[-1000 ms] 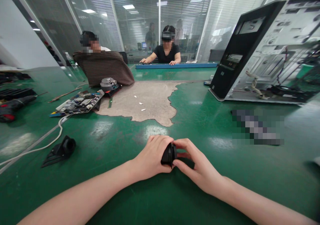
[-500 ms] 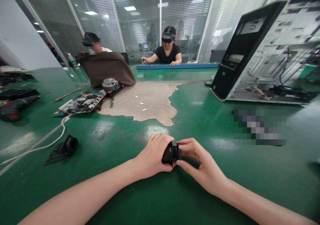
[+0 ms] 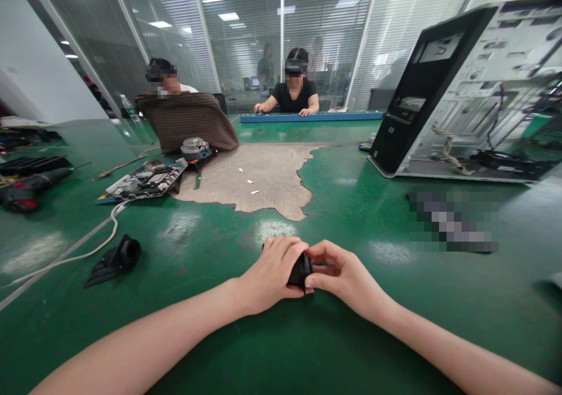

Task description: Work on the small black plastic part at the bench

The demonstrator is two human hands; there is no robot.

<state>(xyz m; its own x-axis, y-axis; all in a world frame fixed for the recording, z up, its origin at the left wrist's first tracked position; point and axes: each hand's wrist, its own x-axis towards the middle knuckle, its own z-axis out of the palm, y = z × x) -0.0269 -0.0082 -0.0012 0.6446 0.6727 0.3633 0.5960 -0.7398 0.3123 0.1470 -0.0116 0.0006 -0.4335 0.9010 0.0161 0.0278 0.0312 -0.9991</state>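
My left hand (image 3: pixel 272 269) is wrapped around a black plastic part (image 3: pixel 298 273), just above the green tabletop in front of me. The thumb and fingers of my right hand (image 3: pixel 345 269) close on the right end of that same part, and they cover most of the round black end piece there. Much of the part's left side is hidden under my left palm. To the left lies another black plastic part (image 3: pixel 119 258) with a round collar and a flat slotted base, apart from both hands.
At right stands an open computer case (image 3: pixel 397 108), with a pixelated object (image 3: pixel 452 222) before it. A circuit board (image 3: pixel 144 181), a white cable (image 3: pixel 115 225) and a power tool (image 3: pixel 35 187) lie at left. Two people sit across the table, one behind a brown cloth (image 3: pixel 187 120).
My right hand has moved slightly left, up against the black plastic part. The round end piece that showed between my hands is now mostly covered by fingers.
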